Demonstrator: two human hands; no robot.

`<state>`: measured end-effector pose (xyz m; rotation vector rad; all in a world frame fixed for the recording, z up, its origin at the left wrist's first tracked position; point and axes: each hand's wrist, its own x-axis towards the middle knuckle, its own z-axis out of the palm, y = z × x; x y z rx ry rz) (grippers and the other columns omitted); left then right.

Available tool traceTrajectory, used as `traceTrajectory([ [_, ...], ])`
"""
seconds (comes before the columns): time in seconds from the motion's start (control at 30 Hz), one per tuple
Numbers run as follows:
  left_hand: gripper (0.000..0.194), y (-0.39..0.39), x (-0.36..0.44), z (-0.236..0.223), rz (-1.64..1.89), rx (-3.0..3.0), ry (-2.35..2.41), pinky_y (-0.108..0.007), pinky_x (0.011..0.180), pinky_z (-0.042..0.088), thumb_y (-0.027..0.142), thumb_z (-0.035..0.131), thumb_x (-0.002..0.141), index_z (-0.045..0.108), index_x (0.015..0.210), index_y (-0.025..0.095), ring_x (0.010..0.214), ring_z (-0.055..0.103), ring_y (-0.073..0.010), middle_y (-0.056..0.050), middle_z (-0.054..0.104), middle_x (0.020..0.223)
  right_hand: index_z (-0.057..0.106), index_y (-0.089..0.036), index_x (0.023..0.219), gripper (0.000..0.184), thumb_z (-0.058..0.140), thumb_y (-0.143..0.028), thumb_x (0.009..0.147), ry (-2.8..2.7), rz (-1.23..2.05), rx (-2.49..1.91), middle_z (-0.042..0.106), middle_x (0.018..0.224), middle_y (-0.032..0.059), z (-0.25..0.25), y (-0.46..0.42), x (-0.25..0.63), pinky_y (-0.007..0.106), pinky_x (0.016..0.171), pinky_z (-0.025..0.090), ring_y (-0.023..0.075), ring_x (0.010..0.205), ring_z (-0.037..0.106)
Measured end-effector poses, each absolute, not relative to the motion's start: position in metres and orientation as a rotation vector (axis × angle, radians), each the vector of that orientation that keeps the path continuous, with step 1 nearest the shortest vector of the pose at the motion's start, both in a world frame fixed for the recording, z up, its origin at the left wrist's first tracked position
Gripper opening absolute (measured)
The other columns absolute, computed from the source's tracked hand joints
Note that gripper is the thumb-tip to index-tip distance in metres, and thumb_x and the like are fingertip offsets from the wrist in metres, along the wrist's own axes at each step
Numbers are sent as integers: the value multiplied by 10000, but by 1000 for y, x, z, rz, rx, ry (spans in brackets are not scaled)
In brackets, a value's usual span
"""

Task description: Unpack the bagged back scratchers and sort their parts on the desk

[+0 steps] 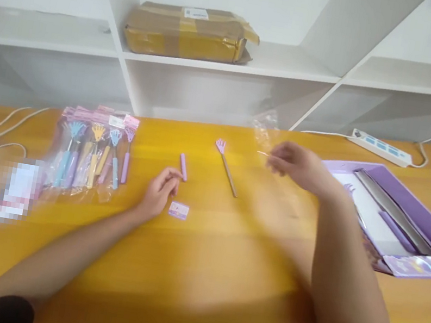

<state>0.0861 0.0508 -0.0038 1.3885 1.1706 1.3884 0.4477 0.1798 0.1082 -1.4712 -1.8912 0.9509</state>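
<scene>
My left hand (161, 191) rests on the table, index finger reaching to the lower end of a purple handle tube (183, 167) and the other fingers loosely curled. It does not grasp the tube. Just below lies a small printed card (178, 210). In the middle, a back scratcher (227, 168) with a purple hand-shaped head and bare metal rod lies without a handle grip. My right hand (291, 164) is raised at the right, fingers pinched on what looks like the edge of a clear plastic bag (266, 127), which is blurred.
Several bagged back scratchers (95, 155) lie left, beside a pixelated phone-like object (18, 189) and white cables. A purple box (405, 215) holding parts stands right, a power strip (383, 147) behind it. A taped carton (185, 32) sits on the white shelf (297, 65).
</scene>
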Motion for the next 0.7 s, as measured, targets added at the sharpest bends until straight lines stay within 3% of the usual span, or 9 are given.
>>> traceTrajectory([
  [0.07, 156, 50, 84, -2, 1301, 1715, 1368, -354, 899, 532, 229, 561, 1007, 691, 1091, 213, 928, 637, -218, -50, 661, 959, 626, -191, 999, 206, 741, -361, 984, -1866, 919, -1680, 782, 865, 83, 111, 188, 481, 302, 711, 505, 128, 690, 680],
  [0.17, 338, 52, 81, 0, 1049, 2079, 1601, -484, 1138, 461, 140, 588, 937, 700, 1245, 224, 1227, 580, -307, -111, 646, 1229, 624, -158, 990, 107, 645, -255, 1029, -1848, 936, -1887, 778, 821, 135, 91, 200, 502, 307, 723, 479, 118, 684, 682],
  [0.33, 543, 53, 81, -6, 863, 2199, 1732, -557, 1264, 373, 223, 553, 1015, 523, 1558, 212, 1433, 477, -353, -170, 544, 1470, 612, -176, 660, 395, 728, -345, 998, -2060, 904, -2030, 711, 643, 106, 49, 228, 503, 305, 617, 463, 163, 546, 610],
  [0.4, 540, 53, 82, -10, 881, 2181, 1735, -556, 1274, 366, 236, 531, 1031, 501, 1569, 204, 1454, 470, -345, -171, 547, 1491, 590, -191, 593, 462, 732, -394, 982, -2090, 916, -2088, 694, 614, 117, 43, 235, 505, 318, 621, 496, 196, 555, 635],
  [0.5, 503, 59, 75, -8, 964, 2081, 1770, -557, 1241, 405, 243, 533, 1018, 528, 1516, 173, 1412, 514, -339, -178, 582, 1462, 633, -200, 665, 366, 769, -409, 932, -1964, 967, -2219, 724, 653, 137, 44, 237, 509, 349, 650, 578, 253, 630, 713],
  [0.63, 325, 77, 33, 16, 1002, 1987, 1887, -482, 1100, 515, 240, 465, 1035, 641, 1299, 172, 1176, 653, -292, -144, 680, 1230, 634, -195, 698, 312, 755, -357, 935, -2026, 843, -2284, 734, 660, 137, 51, 236, 509, 342, 660, 606, 253, 631, 747],
  [0.7, 273, 83, 5, 31, 892, 2048, 2172, -495, 1126, 477, 253, 503, 1024, 667, 1225, 170, 1227, 631, -330, -167, 684, 1237, 627, -189, 674, 333, 758, -355, 931, -2089, 783, -2264, 726, 641, 131, 54, 238, 509, 346, 658, 597, 249, 589, 735],
])
